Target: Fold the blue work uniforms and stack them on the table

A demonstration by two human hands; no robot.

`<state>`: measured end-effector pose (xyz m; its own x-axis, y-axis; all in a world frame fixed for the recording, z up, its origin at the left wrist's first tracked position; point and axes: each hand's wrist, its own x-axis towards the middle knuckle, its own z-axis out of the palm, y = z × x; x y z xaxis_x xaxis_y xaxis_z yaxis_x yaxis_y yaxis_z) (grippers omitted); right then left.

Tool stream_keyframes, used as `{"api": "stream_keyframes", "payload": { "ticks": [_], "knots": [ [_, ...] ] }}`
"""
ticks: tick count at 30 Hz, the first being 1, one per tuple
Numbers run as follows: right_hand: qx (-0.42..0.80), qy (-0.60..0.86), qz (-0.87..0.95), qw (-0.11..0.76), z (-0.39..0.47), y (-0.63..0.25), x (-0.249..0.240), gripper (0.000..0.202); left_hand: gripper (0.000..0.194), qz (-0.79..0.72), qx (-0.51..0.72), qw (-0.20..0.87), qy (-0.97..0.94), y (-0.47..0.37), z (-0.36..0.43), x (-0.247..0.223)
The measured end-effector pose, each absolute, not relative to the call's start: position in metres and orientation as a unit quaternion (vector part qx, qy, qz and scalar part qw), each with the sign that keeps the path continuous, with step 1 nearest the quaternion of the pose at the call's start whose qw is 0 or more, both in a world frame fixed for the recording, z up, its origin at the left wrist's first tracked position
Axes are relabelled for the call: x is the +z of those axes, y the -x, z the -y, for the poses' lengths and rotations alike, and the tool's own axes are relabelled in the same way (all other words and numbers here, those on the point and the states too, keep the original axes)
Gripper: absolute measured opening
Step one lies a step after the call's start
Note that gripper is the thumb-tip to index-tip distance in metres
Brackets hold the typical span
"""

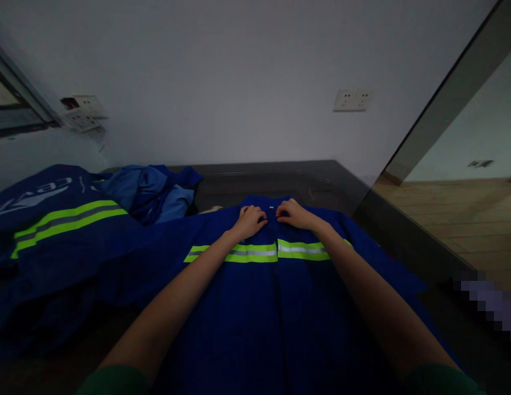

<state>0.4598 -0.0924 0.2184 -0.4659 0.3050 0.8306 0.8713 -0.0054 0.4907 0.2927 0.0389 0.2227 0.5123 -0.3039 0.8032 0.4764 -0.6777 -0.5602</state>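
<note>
A dark blue work jacket lies spread front side up, its yellow-green reflective band with a silver stripe running across the chest. The collar points toward the wall. Just below it, my left hand is closed with curled fingers on the left front edge. Facing it across the front opening, my right hand pinches the other front edge near the collar. A narrow gap separates the two hands. The fabric between my fingertips is mostly hidden.
More blue clothing is heaped at the left, beside a garment with a reflective band and pale lettering. The dark surface ends at a wall with sockets. On the right, its edge borders a wood-look floor.
</note>
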Motion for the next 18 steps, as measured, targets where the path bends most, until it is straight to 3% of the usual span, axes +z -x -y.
{"api": "stream_keyframes", "payload": {
  "ticks": [9,18],
  "knots": [
    [-0.555,0.412,0.64,0.336,0.067,-0.459,0.214,0.008,0.009,0.053,-0.539,0.361,0.759,-0.304,-0.039,0.215],
    [-0.614,0.441,0.546,0.361,0.036,-0.452,0.195,0.012,0.024,0.033,-0.565,0.325,0.758,-0.302,-0.045,0.215]
  ]
}}
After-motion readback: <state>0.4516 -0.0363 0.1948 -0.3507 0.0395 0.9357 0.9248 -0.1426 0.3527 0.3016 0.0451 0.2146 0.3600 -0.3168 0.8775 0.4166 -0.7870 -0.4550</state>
